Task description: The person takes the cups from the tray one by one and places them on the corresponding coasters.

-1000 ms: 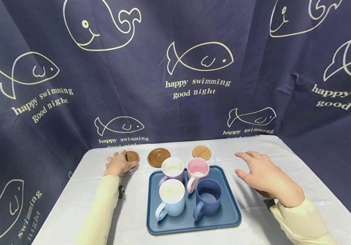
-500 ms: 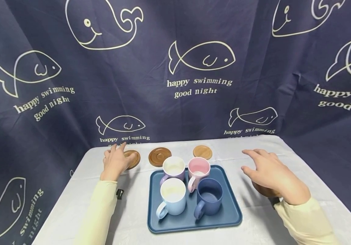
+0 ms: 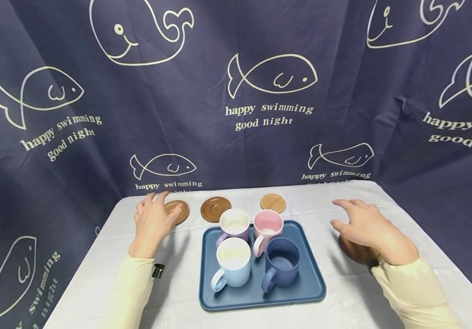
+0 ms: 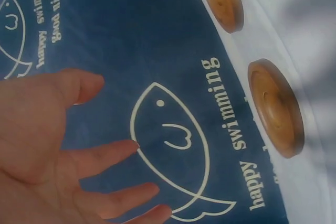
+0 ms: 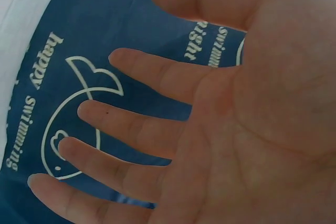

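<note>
My left hand (image 3: 153, 221) hovers just left of the leftmost round wooden coaster (image 3: 181, 211), its fingers loosely spread and holding nothing. In the left wrist view this coaster (image 4: 276, 108) lies apart from the fingers. At the right my other hand (image 3: 369, 228) is over another wooden coaster (image 3: 355, 253), partly hidden beneath it. The right wrist view shows that palm (image 5: 226, 129) bare, with the fingers apart. Between the hands a blue tray (image 3: 260, 304) bears a light blue mug (image 3: 236, 269), a navy mug (image 3: 287, 269), a pink mug (image 3: 270, 226) and a white-and-purple mug (image 3: 238, 230).
Along the far side of the white-covered table (image 3: 178, 292) lie a brown coaster (image 3: 216, 209), behind the tray, and a lighter wooden one (image 3: 273, 203) to its right. A dark blue fish-print curtain (image 3: 260, 151) hangs behind the table and at both sides.
My left hand has let go of the leftmost coaster and drawn back to the left. The right hand has shifted rightward, uncovering more of the coaster below it. Tray and mugs stay put.
</note>
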Demonstrator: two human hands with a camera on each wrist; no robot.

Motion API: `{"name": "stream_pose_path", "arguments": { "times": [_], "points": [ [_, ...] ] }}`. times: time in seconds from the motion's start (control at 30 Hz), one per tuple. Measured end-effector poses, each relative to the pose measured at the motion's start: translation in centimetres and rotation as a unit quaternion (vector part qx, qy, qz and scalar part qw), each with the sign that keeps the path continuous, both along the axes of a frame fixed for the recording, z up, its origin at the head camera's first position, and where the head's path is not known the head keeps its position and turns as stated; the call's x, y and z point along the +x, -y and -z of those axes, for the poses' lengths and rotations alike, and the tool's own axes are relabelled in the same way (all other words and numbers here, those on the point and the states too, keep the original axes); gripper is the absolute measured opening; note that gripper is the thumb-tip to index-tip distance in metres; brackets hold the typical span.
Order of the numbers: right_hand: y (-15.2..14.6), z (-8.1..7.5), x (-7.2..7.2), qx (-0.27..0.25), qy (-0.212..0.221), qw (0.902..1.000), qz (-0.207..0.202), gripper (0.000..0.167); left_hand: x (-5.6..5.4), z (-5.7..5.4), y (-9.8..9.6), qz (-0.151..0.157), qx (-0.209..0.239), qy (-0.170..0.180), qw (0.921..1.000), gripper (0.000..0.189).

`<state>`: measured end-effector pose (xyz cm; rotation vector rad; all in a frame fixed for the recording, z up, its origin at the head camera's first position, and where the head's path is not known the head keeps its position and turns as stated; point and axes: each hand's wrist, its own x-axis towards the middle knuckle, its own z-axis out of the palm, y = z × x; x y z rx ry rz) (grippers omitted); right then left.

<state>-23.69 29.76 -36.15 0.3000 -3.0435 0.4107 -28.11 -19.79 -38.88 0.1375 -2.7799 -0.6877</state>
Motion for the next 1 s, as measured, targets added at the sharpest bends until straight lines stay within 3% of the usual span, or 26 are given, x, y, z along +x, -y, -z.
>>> {"name": "stream_pose_path", "arguments": {
  "times": [0.33, 0.77, 1.0],
  "points": [
    [-1.6, 1.2, -1.3, 0.012, 0.023, 0.9996, 0.012, 0.062, 2.3, -0.9, -1.2, 0.024, -0.001, -0.011, 0.9996, 0.067],
    [-3.6, 2.2, -1.8, 0.025, 0.048, 0.9983, 0.023, 0.063, 3.5, -0.1, -2.1, 0.043, 0.002, 0.004, 0.9991, 0.058],
    [-4.0, 2.4, -2.3, 0.024, 0.059, 0.9973, 0.037, 0.068, 3.7, -0.5, -2.2, 0.046, 0.004, -0.007, 0.9989, 0.055]
  ]
}}
